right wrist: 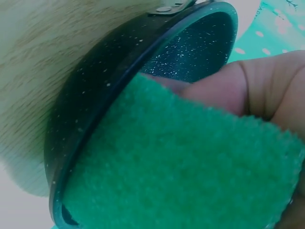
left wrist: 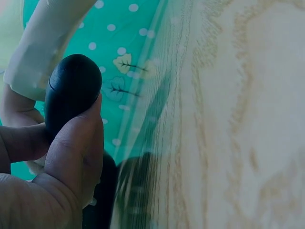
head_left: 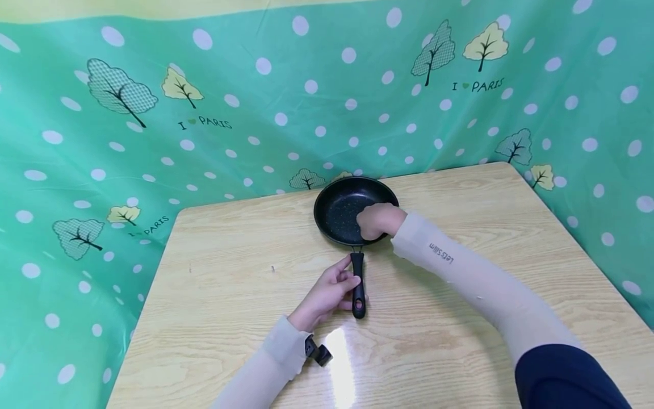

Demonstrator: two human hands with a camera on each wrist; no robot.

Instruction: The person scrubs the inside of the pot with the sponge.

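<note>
A: Head view: pan (head_left: 339,213) location?
B: On table (head_left: 245,261); left hand (head_left: 329,289) grips its handle (head_left: 357,268).
A: Right wrist view only?
B: Green scouring pad (right wrist: 186,167), pinched by right hand (head_left: 379,220) inside pan.

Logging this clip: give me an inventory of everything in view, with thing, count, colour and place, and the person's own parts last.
pan: one, black with pale specks, near the table's far edge
handle: one, black, on the pan, pointing toward the person
pad: one, green, at the pan's rim; hidden in the head view
table: one, light wood, under the work
cloth: green with white dots and trees, yellow at top, behind the table
wrist device: one, black, at the left wrist
sleeves: pale on both forearms; dark blue higher on the right arm
left hand: one, bare, gripping the handle
right hand: one, bare, holding the pad
</note>
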